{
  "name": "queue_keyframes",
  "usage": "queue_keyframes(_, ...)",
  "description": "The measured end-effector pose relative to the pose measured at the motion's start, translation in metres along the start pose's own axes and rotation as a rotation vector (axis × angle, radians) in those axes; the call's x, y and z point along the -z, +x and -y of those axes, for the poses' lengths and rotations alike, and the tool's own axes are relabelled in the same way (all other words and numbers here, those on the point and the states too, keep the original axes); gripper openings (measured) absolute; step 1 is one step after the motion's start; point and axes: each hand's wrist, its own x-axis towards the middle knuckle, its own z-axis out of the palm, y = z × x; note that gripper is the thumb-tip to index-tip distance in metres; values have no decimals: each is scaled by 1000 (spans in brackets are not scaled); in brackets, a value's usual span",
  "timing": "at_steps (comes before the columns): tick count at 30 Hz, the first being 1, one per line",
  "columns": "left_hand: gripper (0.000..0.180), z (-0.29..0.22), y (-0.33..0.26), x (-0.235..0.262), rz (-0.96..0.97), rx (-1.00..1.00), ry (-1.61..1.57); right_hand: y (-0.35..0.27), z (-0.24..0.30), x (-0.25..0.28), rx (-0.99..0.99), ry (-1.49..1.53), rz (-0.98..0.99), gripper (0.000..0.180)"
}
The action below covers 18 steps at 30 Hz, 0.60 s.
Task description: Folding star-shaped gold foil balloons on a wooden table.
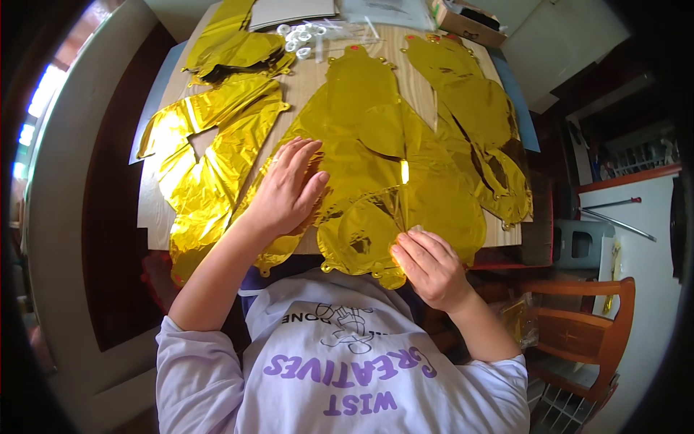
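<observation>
Gold foil balloons (217,155) crowd table (419,94) around hands; cardboard box (466,22) beyond.

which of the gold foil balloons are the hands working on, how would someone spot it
On the wooden table lie several flat gold foil balloons. The one meant is the middle balloon, which reaches the near edge. Unlike its neighbours, it has the left hand pressed flat on it and the right hand pinching its lower edge.

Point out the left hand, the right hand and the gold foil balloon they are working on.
left hand (285,189), head view, on the back of the hand.
right hand (428,264), head view, on the knuckles.
gold foil balloon (365,98), head view, on its upper lobe.
</observation>
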Motion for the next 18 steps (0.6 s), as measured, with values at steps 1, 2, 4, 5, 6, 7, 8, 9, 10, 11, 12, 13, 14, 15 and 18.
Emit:
queue_keyframes(1, 52, 1, 0, 0, 2, -3, 7, 1, 0, 0, -2, 5, -4, 27)
queue_keyframes(2, 52, 1, 0, 1, 3, -9, 15, 2, 0, -1, 0, 11, -9, 27)
queue_keyframes(4, 53, 0, 1, 0, 12, -7, 29, 2, 0, 0, 2, 7, -5, 27)
queue_keyframes(5, 53, 0, 1, 1, 16, -1, 38, 3, 0, 0, 7, 10, -8, 27)
queue_keyframes(6, 53, 0, 1, 0, 18, -6, 43, 2, 0, 1, 6, 12, -5, 28)
queue_keyframes(7, 54, -1, 2, 0, 20, -11, 48, 2, 0, 1, 4, 11, -5, 29)
queue_keyframes(8, 54, 0, 2, 0, 22, -15, 55, 2, 0, 2, 3, 12, -6, 29)
queue_keyframes(9, 54, 1, 2, -1, 24, -19, 59, 2, 0, 2, 1, 13, -6, 29)
queue_keyframes(10, 54, 2, 2, -2, 25, -24, 64, 2, -1, 1, 3, 12, -7, 29)
queue_keyframes(11, 54, 3, 1, -2, 27, -27, 68, 1, -1, 1, 4, 13, -8, 29)
queue_keyframes(12, 54, 3, 2, -2, 28, -27, 69, 1, -1, 0, 6, 13, -9, 29)
queue_keyframes(13, 54, 3, 2, -1, 30, -27, 70, 1, -1, 1, 5, 13, -5, 29)
queue_keyframes(14, 54, 2, 2, -1, 30, -27, 73, 1, -1, 2, 5, 12, -3, 29)
queue_keyframes(15, 54, 3, 2, -1, 26, -37, 78, 2, -1, 2, 5, 12, -1, 29)
queue_keyframes(18, 54, 2, 4, -1, 21, -68, 121, 1, -1, 1, 3, 15, -1, 29)
